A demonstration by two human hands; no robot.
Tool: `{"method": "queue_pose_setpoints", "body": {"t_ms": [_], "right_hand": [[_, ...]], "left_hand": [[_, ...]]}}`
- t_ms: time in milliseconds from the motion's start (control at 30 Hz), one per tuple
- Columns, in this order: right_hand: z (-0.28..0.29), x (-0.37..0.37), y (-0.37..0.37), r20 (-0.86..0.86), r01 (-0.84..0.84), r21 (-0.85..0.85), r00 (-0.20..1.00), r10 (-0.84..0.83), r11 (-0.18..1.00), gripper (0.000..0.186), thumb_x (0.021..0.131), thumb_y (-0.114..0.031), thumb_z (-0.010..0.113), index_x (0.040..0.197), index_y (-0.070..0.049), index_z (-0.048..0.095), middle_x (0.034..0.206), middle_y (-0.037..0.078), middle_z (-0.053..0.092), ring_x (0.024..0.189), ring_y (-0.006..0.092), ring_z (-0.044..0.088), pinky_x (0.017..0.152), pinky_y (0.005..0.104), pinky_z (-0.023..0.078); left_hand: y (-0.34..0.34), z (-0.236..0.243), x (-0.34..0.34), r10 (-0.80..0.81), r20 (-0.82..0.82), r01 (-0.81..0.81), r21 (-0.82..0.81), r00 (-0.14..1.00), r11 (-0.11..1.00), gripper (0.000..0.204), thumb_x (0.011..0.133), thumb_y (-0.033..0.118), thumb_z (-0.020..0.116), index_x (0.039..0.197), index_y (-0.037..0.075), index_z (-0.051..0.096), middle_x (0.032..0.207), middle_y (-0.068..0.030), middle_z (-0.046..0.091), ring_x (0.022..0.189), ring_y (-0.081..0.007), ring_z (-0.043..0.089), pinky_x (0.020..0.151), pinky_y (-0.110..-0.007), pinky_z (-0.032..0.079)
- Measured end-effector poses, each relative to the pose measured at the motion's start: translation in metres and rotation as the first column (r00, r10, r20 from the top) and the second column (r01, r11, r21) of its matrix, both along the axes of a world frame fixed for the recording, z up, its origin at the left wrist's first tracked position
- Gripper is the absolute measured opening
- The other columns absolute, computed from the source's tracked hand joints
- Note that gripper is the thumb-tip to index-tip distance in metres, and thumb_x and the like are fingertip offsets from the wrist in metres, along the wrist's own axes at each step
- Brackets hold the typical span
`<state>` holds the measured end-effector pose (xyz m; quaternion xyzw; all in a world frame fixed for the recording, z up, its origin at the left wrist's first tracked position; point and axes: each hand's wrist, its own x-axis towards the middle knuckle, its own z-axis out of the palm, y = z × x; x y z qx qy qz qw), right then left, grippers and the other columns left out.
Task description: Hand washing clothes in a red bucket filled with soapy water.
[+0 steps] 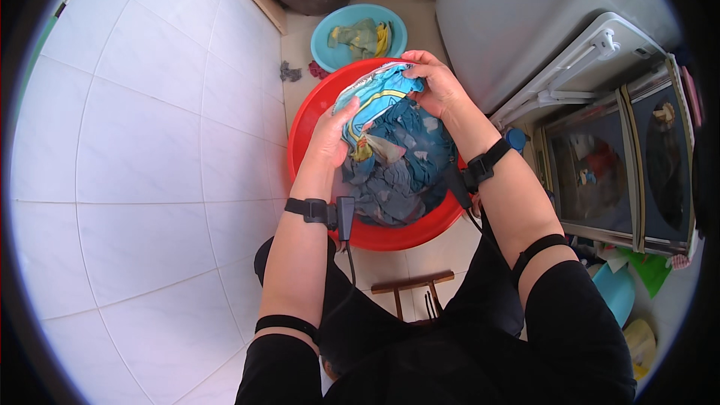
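Both of my hands grip a bright turquoise piece of clothing with yellow and white trim, raised over a red basin. My left hand is closed on its left end, my right hand on its right end near the basin's far rim. Under it, dark teal and grey wet clothes lie in cloudy water in the basin.
A light blue basin holding pale cloth sits behind, beside small rags. A tiled wall lines the left; a grey appliance and a glass-fronted cabinet stand right. A wooden stool shows between my legs.
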<state>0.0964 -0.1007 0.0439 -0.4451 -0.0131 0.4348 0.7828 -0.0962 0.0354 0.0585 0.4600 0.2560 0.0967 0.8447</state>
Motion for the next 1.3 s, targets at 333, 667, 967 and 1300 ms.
{"method": "queue_pose_setpoints", "body": {"t_ms": [333,667,967,1300], "right_hand": [[-0.014,-0.089,0.027,0.635,0.024,-0.144,0.769,0.074,0.989,0.006,0.084,-0.009,0.061,0.082,-0.005,0.064,0.080,0.010,0.065,0.079,0.0243,0.063,0.075,0.0316,0.049],[-0.036,-0.082,0.028,0.593,0.229,-0.504,0.792,0.141,0.833,0.032,0.094,-0.032,0.065,0.097,0.000,0.067,0.087,0.026,0.069,0.084,0.0420,0.068,0.075,0.0455,0.054],[-0.025,-0.115,0.040,0.866,0.321,-0.304,0.486,0.119,0.897,0.024,0.091,-0.023,0.069,0.082,-0.003,0.059,0.070,0.018,0.062,0.067,0.0305,0.061,0.068,0.0383,0.051],[-0.022,-0.130,0.044,0.892,0.335,-0.288,0.434,0.124,0.897,0.028,0.088,-0.024,0.072,0.081,-0.001,0.057,0.078,0.020,0.064,0.074,0.0333,0.063,0.072,0.0407,0.051]], "left_hand": [[0.004,-0.049,0.028,0.568,-0.059,-0.571,-0.109,0.821,0.814,0.027,0.105,0.032,0.058,0.105,0.005,0.055,0.097,-0.0089,0.063,0.088,-0.0238,0.066,0.080,-0.041,0.058],[-0.037,-0.065,0.046,0.356,-0.182,-0.393,-0.251,0.917,0.885,0.026,0.102,0.028,0.056,0.110,0.004,0.063,0.105,-0.0101,0.067,0.094,-0.0213,0.067,0.081,-0.038,0.054],[-0.021,-0.079,0.034,0.351,-0.109,-0.364,-0.393,0.930,0.844,0.032,0.106,0.035,0.049,0.111,0.006,0.061,0.103,-0.0086,0.064,0.098,-0.0215,0.064,0.085,-0.038,0.053],[-0.012,-0.079,0.018,0.366,-0.057,-0.367,-0.269,0.929,0.891,0.026,0.104,0.031,0.051,0.102,0.007,0.060,0.096,-0.0089,0.064,0.091,-0.0241,0.064,0.080,-0.041,0.053]]}}
